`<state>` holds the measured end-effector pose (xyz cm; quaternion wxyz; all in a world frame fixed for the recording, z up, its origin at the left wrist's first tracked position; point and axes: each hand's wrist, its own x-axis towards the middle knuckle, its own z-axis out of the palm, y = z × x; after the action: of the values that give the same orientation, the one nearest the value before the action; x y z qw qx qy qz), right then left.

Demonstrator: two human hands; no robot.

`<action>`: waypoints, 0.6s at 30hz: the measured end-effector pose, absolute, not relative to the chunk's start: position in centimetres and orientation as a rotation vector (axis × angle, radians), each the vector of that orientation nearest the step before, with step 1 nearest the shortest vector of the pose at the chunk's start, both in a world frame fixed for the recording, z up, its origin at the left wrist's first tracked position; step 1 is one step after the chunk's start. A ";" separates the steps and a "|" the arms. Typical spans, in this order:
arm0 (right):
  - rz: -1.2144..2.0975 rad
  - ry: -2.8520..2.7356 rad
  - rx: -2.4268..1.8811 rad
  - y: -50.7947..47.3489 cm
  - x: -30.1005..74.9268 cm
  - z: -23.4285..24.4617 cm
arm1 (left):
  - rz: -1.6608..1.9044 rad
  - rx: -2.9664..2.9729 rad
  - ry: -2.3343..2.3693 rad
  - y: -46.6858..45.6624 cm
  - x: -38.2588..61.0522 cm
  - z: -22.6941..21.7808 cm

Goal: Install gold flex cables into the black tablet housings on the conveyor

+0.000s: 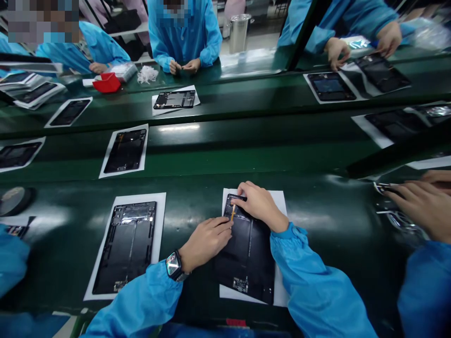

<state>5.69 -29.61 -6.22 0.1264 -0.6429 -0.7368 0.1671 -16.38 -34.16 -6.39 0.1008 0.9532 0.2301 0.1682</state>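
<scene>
In front of me an opened black tablet housing (243,256) lies on a white sheet (280,277), its inner side up. A thin orange flex cable (233,212) runs between my two hands over the upper left part of the housing. My right hand (259,204) pinches around the upper end of the cable, near the top edge. From the left, my left hand (206,240), with a watch on its wrist, closes its fingertips at the lower end. Whether the cable is attached to the housing is hidden by the fingers.
Another opened housing (128,244) lies on paper to the left. Beyond the green bench, a belt carries several more, one tablet housing (126,150) among them. A co-worker's hands (423,202) work close by at right. A dark post (398,148) slants there.
</scene>
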 end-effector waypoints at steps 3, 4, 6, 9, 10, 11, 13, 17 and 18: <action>0.502 -2.121 -1.892 -29.7 5.8 -5.6 | 0.490 2.672 0.732 -34.0 -16.7 -6.1; 0.512 -2.101 -1.892 -29.7 5.8 -5.2 | 0.489 2.629 0.749 -33.9 -16.8 -6.1; 0.546 -2.059 -1.866 -29.9 6.1 -4.4 | 0.472 2.591 0.772 -33.9 -17.0 -5.9; 0.655 -2.042 -1.774 -30.3 6.5 -3.0 | 0.378 2.643 0.758 -34.0 -17.0 -5.6; 0.703 -2.052 -1.744 -30.4 6.6 -2.5 | 0.332 2.674 0.749 -34.1 -17.0 -5.5; 0.752 -2.065 -1.719 -30.6 6.6 -2.0 | 0.291 2.704 0.739 -34.2 -16.9 -5.4; 0.852 -2.072 -1.696 -31.0 6.5 -1.1 | 0.240 2.748 0.723 -34.5 -16.7 -5.2; 1.038 -1.940 -1.674 -32.2 6.1 0.8 | 0.270 2.780 0.701 -35.0 -16.5 -5.2; 1.076 -1.896 -1.659 -32.7 6.0 1.2 | 0.285 2.779 0.699 -35.2 -16.6 -5.3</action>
<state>6.05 -32.65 1.23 0.2000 -0.5934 -0.6781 0.3848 -16.59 -35.16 -5.29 0.1307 0.9567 0.2408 0.0981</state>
